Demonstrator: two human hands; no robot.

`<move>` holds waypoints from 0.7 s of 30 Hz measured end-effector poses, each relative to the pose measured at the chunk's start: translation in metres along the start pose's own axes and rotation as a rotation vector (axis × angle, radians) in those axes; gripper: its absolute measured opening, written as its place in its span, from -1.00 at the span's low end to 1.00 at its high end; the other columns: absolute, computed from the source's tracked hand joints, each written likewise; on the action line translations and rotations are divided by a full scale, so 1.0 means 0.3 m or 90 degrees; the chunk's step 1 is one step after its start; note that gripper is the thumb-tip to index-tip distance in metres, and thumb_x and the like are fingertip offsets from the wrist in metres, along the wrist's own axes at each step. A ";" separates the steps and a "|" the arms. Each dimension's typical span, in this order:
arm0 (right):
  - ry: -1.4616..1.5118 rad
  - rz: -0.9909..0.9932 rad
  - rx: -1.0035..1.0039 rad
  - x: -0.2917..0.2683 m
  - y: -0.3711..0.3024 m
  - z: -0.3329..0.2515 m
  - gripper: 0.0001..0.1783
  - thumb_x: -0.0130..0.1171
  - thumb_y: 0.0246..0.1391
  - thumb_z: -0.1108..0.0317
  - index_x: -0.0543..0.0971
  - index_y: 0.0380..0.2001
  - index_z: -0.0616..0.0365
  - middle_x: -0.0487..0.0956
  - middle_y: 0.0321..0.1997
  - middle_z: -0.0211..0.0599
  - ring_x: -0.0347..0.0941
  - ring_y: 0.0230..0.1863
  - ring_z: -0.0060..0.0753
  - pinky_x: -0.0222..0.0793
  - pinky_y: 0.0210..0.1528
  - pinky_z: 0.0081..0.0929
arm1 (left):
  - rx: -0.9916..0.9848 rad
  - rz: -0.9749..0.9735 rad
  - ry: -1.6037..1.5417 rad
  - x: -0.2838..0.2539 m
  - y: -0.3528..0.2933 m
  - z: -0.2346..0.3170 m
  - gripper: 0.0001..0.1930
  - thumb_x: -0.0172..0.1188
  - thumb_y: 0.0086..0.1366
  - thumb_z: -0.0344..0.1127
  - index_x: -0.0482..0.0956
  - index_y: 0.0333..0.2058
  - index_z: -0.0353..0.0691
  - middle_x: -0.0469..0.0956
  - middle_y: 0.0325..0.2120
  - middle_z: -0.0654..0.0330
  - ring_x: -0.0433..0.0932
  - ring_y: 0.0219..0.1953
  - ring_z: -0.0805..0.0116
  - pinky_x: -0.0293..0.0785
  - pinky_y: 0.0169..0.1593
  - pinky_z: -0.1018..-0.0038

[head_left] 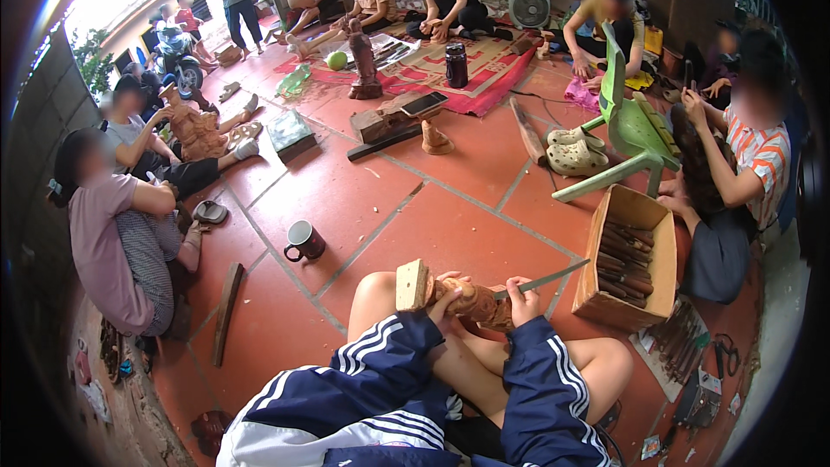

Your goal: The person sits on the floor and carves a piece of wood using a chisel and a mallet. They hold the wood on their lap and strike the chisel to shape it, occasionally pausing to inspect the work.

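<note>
I sit cross-legged with a pale carved wooden figure (474, 304) lying sideways over my lap, its square base (413, 285) toward the left. My left hand (444, 301) is closed round the figure near that base. Between the fingers of my right hand (522, 303) is a long, thin grey file (558, 274), pointing up and right. Its near part lies against the carving; my hand hides the grip end. Right of my knee stands a cardboard box (624, 309) holding several wooden-handled carving tools (624, 261).
A dark mug (304, 241) and a wooden strip (227, 313) lie on the tiles to my left. Ahead are wood blocks (380, 121) with a phone (424, 104). A green chair (629, 134) and clogs (577, 152) stand right. Several people sit around, some handling carvings.
</note>
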State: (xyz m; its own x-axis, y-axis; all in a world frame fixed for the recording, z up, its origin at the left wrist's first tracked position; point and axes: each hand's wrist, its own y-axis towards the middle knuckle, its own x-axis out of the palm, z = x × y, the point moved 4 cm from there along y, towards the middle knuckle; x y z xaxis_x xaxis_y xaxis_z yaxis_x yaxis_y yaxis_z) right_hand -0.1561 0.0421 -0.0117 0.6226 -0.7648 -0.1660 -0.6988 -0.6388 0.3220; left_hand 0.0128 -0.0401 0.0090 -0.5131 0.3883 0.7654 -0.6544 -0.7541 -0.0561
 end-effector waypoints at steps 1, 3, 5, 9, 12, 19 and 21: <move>-0.064 -0.002 -0.068 -0.005 0.005 -0.009 -0.73 0.10 0.01 0.24 0.48 -0.55 0.26 0.44 -0.38 -0.38 0.33 -0.48 -0.56 0.27 -0.38 -0.59 | 0.000 -0.008 0.009 0.003 0.000 0.002 -0.62 0.04 0.13 -0.48 0.24 -0.05 -0.23 0.35 -0.10 -0.02 0.34 -0.04 0.21 0.31 0.03 0.30; -0.120 -0.017 -0.114 -0.009 0.008 -0.008 -0.74 0.09 0.02 0.26 0.46 -0.53 0.27 0.41 -0.36 -0.39 0.32 -0.53 -0.59 0.27 -0.42 -0.63 | -0.001 -0.023 0.026 0.010 0.004 0.007 -0.62 0.04 0.13 -0.48 0.24 -0.05 -0.22 0.34 -0.09 -0.01 0.34 -0.04 0.21 0.32 0.02 0.30; -0.105 -0.044 -0.069 -0.012 0.005 0.016 -0.75 0.07 0.03 0.27 0.44 -0.49 0.28 0.40 -0.36 -0.39 0.31 -0.54 -0.61 0.26 -0.44 -0.66 | -0.010 -0.012 0.004 0.021 0.006 -0.005 -0.61 0.05 0.12 -0.46 0.23 -0.05 -0.22 0.33 -0.09 -0.01 0.34 -0.04 0.19 0.32 0.02 0.28; 0.109 -0.133 0.088 0.011 -0.002 0.020 -0.78 0.03 0.05 0.30 0.43 -0.43 0.28 0.41 -0.44 -0.40 0.31 -0.53 -0.64 0.25 -0.43 -0.67 | -0.046 -0.023 0.023 -0.004 0.010 -0.011 -0.59 -0.01 0.16 -0.39 0.14 0.00 -0.14 0.24 0.00 -0.04 0.26 0.04 0.09 0.24 0.07 0.18; 0.111 -0.145 0.134 0.014 -0.005 0.023 -0.80 0.01 0.06 0.31 0.44 -0.42 0.27 0.42 -0.50 -0.42 0.31 -0.53 -0.65 0.26 -0.42 -0.67 | -0.026 -0.007 -0.014 -0.023 0.019 -0.022 -0.58 0.06 0.12 -0.42 0.19 -0.03 -0.22 0.32 -0.08 -0.01 0.34 -0.04 0.17 0.33 0.01 0.24; 0.170 -0.115 0.175 0.019 -0.010 0.052 -0.78 0.01 0.07 0.31 0.47 -0.39 0.30 0.47 -0.50 -0.39 0.33 -0.51 -0.65 0.27 -0.42 -0.67 | -0.046 -0.029 0.011 -0.032 0.020 -0.027 -0.58 -0.01 0.17 -0.37 0.13 0.01 -0.13 0.23 0.01 -0.01 0.27 0.03 0.10 0.25 0.06 0.19; 0.187 -0.099 0.188 0.018 -0.010 0.055 -0.77 0.02 0.07 0.31 0.47 -0.39 0.30 0.48 -0.49 -0.38 0.33 -0.52 -0.64 0.27 -0.42 -0.67 | -0.052 -0.020 0.005 -0.018 0.014 -0.024 -0.58 -0.01 0.16 -0.38 0.14 0.00 -0.15 0.24 0.00 -0.02 0.27 0.03 0.10 0.25 0.06 0.19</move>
State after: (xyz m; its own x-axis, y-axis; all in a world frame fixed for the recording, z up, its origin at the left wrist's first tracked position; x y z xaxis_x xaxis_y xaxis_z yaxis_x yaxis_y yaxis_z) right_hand -0.1564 0.0387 -0.0288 0.7725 -0.6280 0.0941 -0.6326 -0.7740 0.0270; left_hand 0.0089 -0.0416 0.0001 -0.4954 0.4152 0.7630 -0.7131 -0.6960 -0.0843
